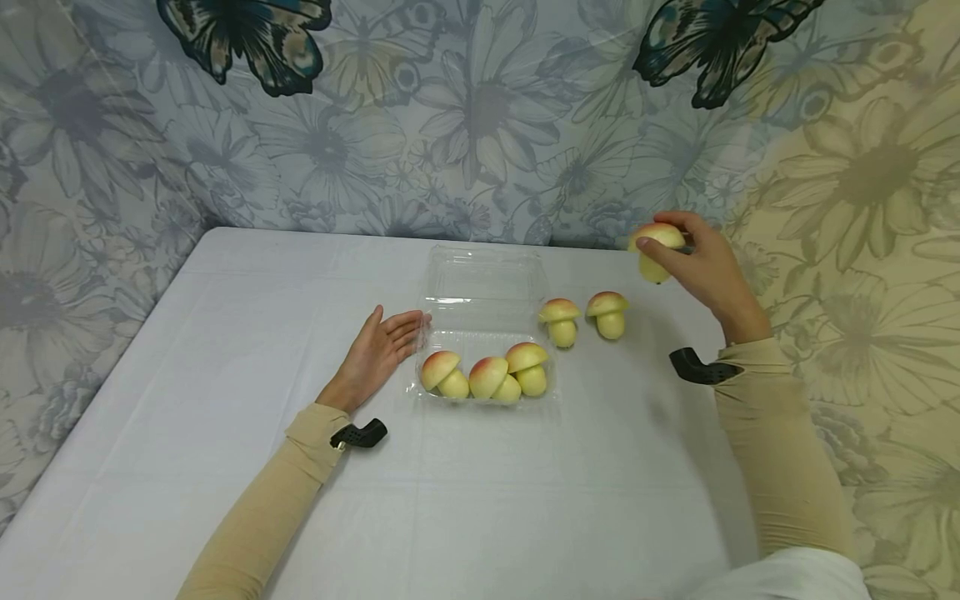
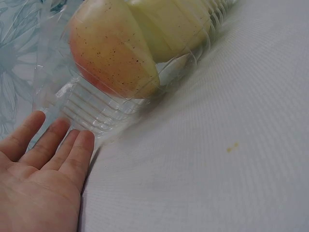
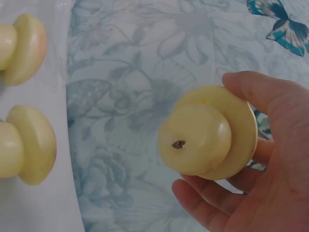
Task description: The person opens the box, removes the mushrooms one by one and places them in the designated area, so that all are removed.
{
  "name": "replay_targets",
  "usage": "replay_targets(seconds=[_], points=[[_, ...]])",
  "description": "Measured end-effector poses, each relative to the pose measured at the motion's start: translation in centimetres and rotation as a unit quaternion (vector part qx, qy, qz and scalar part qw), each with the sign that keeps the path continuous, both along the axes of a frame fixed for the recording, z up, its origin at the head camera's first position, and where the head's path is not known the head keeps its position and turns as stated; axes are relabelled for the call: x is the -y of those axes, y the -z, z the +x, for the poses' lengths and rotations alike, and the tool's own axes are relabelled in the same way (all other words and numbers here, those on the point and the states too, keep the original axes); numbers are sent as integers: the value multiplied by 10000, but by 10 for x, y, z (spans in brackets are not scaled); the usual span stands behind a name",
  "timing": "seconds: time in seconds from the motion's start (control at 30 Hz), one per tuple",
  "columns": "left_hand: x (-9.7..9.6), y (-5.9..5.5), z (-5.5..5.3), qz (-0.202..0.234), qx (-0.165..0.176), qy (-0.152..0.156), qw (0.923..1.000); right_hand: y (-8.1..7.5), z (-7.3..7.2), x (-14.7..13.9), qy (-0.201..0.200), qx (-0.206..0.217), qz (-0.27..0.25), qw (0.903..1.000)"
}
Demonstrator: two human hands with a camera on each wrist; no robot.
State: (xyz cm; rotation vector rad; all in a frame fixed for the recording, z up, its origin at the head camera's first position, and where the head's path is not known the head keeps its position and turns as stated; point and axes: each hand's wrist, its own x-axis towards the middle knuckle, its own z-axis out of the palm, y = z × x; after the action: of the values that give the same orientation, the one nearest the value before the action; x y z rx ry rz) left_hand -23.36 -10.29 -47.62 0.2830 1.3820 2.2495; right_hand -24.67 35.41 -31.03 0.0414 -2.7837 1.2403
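We observed the right hand [image 1: 708, 271] gripping one mushroom [image 3: 197, 137] by its cap, thumb opposite fingers. The left hand [image 1: 375, 354] had its fingers extended at a clear box [image 1: 483, 321]; we could not confirm contact. Three mushrooms [image 1: 487, 377] sat inside, right of that hand. Two mushrooms [image 1: 611, 323] rested nearer the right hand.
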Motion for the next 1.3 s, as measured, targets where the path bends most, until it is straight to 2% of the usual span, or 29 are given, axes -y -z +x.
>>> replay_targets(seconds=[0.27, 0.6, 0.77, 1.3], points=[[0, -1, 2, 5, -7, -19, 10000, 2, -2, -6, 185, 111, -102, 9997], [0, -1, 2, -13, -30, -15, 10000, 9, -4, -16, 395, 260, 40, 9989], [0, -1, 2, -24, -32, -35, 10000, 12, -4, -18, 483, 174, 23, 9987], [0, 0, 0, -4, -118, 28, 9999, 24, -6, -29, 505, 254, -43, 9984]])
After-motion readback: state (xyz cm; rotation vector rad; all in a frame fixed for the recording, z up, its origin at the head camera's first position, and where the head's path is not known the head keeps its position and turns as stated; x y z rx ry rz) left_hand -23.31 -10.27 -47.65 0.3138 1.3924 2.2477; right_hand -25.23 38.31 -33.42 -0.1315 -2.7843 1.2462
